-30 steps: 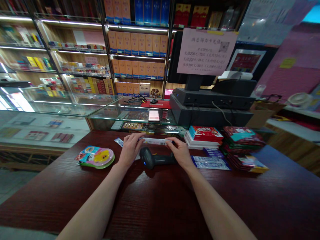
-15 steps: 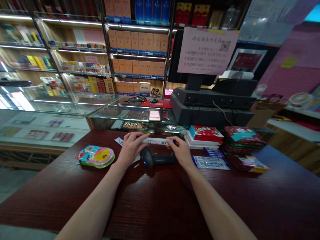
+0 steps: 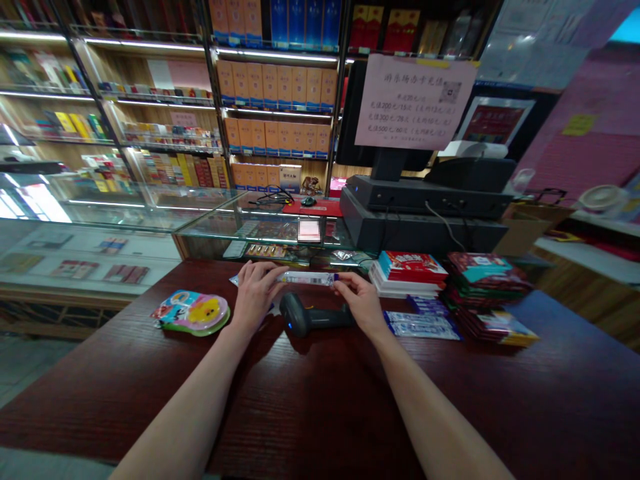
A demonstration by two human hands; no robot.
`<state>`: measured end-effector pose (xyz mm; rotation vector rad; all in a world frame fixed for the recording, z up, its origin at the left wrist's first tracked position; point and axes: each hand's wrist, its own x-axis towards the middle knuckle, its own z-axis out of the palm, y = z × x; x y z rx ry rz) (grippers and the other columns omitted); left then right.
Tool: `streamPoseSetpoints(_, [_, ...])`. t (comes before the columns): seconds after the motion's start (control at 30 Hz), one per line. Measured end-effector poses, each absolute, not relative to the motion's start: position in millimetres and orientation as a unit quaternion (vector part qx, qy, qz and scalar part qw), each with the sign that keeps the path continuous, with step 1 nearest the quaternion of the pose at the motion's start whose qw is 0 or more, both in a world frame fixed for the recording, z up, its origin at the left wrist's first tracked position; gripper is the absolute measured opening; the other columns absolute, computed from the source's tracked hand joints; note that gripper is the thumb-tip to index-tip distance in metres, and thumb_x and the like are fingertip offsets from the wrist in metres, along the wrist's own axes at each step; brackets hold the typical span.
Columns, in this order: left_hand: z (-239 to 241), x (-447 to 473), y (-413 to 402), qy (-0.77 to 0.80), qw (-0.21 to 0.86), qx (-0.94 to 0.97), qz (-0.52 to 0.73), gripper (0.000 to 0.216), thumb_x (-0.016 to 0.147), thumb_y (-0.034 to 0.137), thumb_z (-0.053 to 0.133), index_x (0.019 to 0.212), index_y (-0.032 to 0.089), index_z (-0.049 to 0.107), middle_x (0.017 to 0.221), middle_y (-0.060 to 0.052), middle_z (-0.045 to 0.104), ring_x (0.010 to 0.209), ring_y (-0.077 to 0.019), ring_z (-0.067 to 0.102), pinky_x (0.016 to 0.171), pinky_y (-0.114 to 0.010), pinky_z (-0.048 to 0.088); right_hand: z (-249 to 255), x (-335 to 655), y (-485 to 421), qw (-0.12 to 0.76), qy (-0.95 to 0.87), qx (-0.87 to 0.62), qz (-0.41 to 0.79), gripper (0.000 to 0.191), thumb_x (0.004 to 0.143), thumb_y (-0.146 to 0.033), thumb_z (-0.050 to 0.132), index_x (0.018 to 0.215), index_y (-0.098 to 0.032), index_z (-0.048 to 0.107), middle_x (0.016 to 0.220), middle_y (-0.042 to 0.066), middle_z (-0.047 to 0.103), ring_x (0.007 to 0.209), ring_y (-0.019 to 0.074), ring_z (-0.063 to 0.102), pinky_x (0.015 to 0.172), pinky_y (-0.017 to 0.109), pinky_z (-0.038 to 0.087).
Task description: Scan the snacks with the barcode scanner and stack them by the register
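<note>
Between my two hands is a long, thin snack packet point(image 3: 311, 279), white with purple ends and a barcode on the side toward me. My left hand point(image 3: 256, 293) pinches its left end, and the fingers of my right hand point(image 3: 359, 297) are closed on its right end. Just in front of the packet, a dark handheld barcode scanner point(image 3: 315, 318) lies on the brown table with a small blue light lit. Part of another packet point(image 3: 233, 280) shows behind my left hand, mostly hidden by it.
Left on the table point(image 3: 300, 413) lies a colourful toy pack point(image 3: 193, 312). To the right are blue-white packets point(image 3: 423, 325), red and white boxes point(image 3: 413, 267) and stacked snack bags point(image 3: 487, 280). Behind stand a glass display case point(image 3: 210, 227) and a till with a monitor point(image 3: 425, 193).
The packet has turned slightly, so its barcode and purple right end show more clearly. My left hand has shifted a little to the left; the scanner has stayed put.
</note>
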<state>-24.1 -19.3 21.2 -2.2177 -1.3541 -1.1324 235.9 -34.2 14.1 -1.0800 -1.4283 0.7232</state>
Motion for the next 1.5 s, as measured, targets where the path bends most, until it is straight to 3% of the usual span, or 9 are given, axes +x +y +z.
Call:
streamPoseSetpoints(0.37, [16.5, -35.5, -16.2, -0.526, 0.169, -0.731, -0.399, 0.031, 0.090, 0.031, 0.066, 0.121, 0.030, 0.068, 0.110, -0.008, 0.066, 0.110, -0.0289, 0.055, 0.113, -0.054, 0.032, 21.3, 242.6, -40.3, 0.507, -0.660, -0.471, 0.292, 0.028, 0.085, -0.040, 0.066, 0.106, -0.022, 0.071, 0.093, 0.004, 0.077, 0.089, 0.0215, 0.071, 0.084, 0.035, 0.053])
streamPoseSetpoints(0.53, [12.8, -37.6, -14.1, -0.546, 0.171, -0.718, -0.397, 0.030, 0.090, 0.030, 0.064, 0.120, 0.032, 0.068, 0.110, -0.007, 0.065, 0.109, -0.0290, 0.054, 0.113, -0.055, 0.032, 28.8, 248.0, -48.9, 0.397, -0.740, -0.457, 0.294, 0.035, 0.085, -0.038, 0.070, 0.118, -0.026, 0.067, 0.102, 0.002, 0.076, 0.098, 0.0216, 0.070, 0.093, 0.037, 0.049])
streamPoseSetpoints(0.7, [11.5, -38.0, -14.1, -0.567, 0.169, -0.704, -0.393, 0.029, 0.090, 0.030, 0.064, 0.118, 0.031, 0.069, 0.110, -0.007, 0.065, 0.109, -0.0296, 0.054, 0.113, -0.055, 0.032, 34.8, 247.8, -59.1, 0.274, -0.814, -0.451, 0.241, 0.066, 0.073, -0.036, 0.082, 0.133, -0.029, 0.056, 0.121, 0.003, 0.071, 0.114, 0.0250, 0.063, 0.101, 0.041, 0.042])
streamPoseSetpoints(0.9, [15.9, -36.5, -17.4, -0.607, 0.165, -0.690, -0.358, 0.031, 0.090, 0.030, 0.065, 0.120, 0.028, 0.070, 0.114, -0.008, 0.065, 0.112, -0.0295, 0.053, 0.114, -0.053, 0.031, 32.3, 239.8, -61.7, 0.175, -0.855, -0.461, 0.163, 0.071, 0.068, -0.032, 0.086, 0.131, -0.025, 0.055, 0.116, 0.005, 0.070, 0.110, 0.0268, 0.062, 0.102, 0.044, 0.039])
streamPoseSetpoints(1.07, [16.3, -36.9, -17.1, -0.621, 0.158, -0.683, -0.352, 0.032, 0.090, 0.031, 0.065, 0.121, 0.028, 0.070, 0.114, -0.008, 0.065, 0.113, -0.0297, 0.053, 0.115, -0.053, 0.029, 27.7, 234.2, -62.2, 0.179, -0.868, -0.434, 0.160, 0.064, 0.075, -0.028, 0.080, 0.133, -0.025, 0.053, 0.126, 0.006, 0.068, 0.120, 0.0262, 0.059, 0.109, 0.046, 0.031])
streamPoseSetpoints(1.27, [14.7, -38.7, -16.3, -0.625, 0.162, -0.674, -0.359, 0.031, 0.090, 0.030, 0.064, 0.120, 0.028, 0.070, 0.114, -0.008, 0.065, 0.113, -0.0298, 0.053, 0.114, -0.053, 0.030, 27.1, 232.7, -64.0, 0.202, -0.868, -0.424, 0.161, 0.049, 0.082, -0.027, 0.073, 0.128, -0.026, 0.056, 0.124, 0.005, 0.069, 0.114, 0.0246, 0.062, 0.103, 0.043, 0.037])
streamPoseSetpoints(1.5, [13.4, -40.1, -15.2, -0.630, 0.180, -0.662, -0.365, 0.030, 0.090, 0.030, 0.064, 0.120, 0.027, 0.070, 0.114, -0.009, 0.064, 0.114, -0.0298, 0.052, 0.115, -0.054, 0.029, 23.5, 235.8, -61.3, 0.217, -0.870, -0.416, 0.153, 0.054, 0.083, -0.028, 0.073, 0.134, -0.029, 0.054, 0.127, 0.005, 0.068, 0.115, 0.0248, 0.062, 0.103, 0.044, 0.036])
